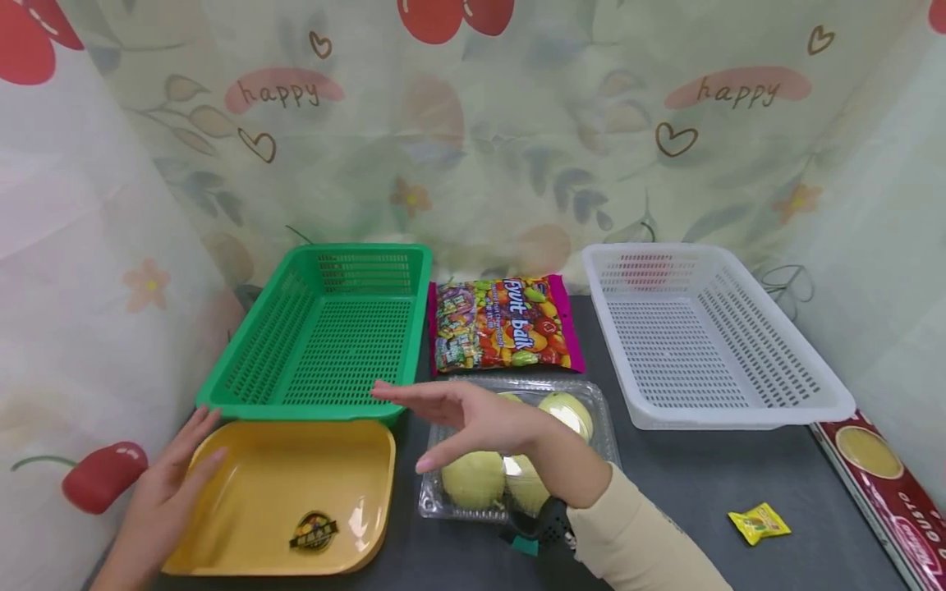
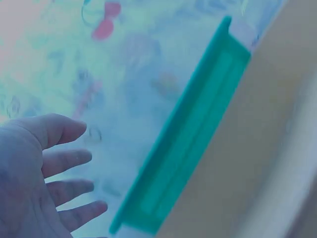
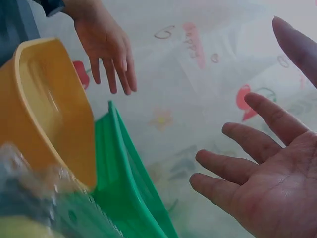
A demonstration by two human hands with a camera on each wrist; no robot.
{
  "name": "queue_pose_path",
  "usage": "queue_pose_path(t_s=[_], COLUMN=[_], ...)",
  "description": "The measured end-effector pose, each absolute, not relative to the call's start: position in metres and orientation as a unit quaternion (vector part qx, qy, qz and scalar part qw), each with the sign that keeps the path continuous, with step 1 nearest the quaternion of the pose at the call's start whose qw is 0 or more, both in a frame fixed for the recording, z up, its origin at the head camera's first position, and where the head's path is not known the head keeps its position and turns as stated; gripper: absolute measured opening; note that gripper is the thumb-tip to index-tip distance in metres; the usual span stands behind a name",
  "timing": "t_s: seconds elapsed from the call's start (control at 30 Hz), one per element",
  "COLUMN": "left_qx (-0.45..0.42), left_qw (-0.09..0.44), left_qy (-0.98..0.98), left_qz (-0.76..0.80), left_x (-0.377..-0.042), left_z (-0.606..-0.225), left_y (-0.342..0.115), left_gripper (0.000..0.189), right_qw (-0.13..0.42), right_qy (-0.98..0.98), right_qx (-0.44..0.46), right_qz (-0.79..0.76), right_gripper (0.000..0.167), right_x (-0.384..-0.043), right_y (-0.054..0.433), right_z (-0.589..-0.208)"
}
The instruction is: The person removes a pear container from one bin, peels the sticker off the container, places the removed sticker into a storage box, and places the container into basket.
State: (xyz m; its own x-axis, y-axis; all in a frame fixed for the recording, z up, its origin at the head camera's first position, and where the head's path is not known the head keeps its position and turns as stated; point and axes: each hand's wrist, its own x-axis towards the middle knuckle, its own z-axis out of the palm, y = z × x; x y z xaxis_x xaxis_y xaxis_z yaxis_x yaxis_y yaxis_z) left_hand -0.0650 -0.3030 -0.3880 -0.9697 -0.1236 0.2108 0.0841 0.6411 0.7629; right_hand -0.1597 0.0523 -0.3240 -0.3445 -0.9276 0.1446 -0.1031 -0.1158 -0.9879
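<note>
Hand (image 1: 158, 502) near glossy, round-cornered tray (image 1: 259, 501)

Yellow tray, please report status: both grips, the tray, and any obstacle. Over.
Left grip empty, at left edge of yellow tray. Right grip empty, over clear box. Tray upright; green basket close behind.

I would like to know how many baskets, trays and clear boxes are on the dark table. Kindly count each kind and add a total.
Baskets: 2 (green basket, white basket)
Yellow tray: 1
Clear box: 1
Total: 4
</note>
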Motion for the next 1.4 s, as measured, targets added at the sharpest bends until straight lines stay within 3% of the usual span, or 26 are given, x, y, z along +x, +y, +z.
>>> queue_pose_path(t_s=[0.53,0.97,1.2,1.4], left_qx=[-0.073,-0.07,-0.105,-0.113], left_qw=[0.146,0.09,0.106,0.088], left_qy=[-0.872,-0.853,-0.832,-0.821], left_qz=[-0.461,-0.509,-0.534,-0.553], left_x=[-0.065,-0.066,-0.07,-0.075], left_z=[-0.368,-0.36,-0.364,-0.372], left_y=[-0.239,-0.185,-0.16,-0.142], left_gripper=[0.05,0.047,0.046,0.045], right_qw=[0.283,0.197,0.165,0.138], right_qy=[0.6,0.643,0.634,0.661], right_qx=[-0.45,-0.421,-0.43,-0.386], right_qz=[-0.598,-0.609,-0.622,-0.628], right_gripper=[0.073,0.07,0.071,0.069], right_x=[-0.152,-0.138,-0.13,-0.123], right_y=[0.137,0.189,0.208,0.22], right_z=[-0.329,-0.333,-0.344,-0.354])
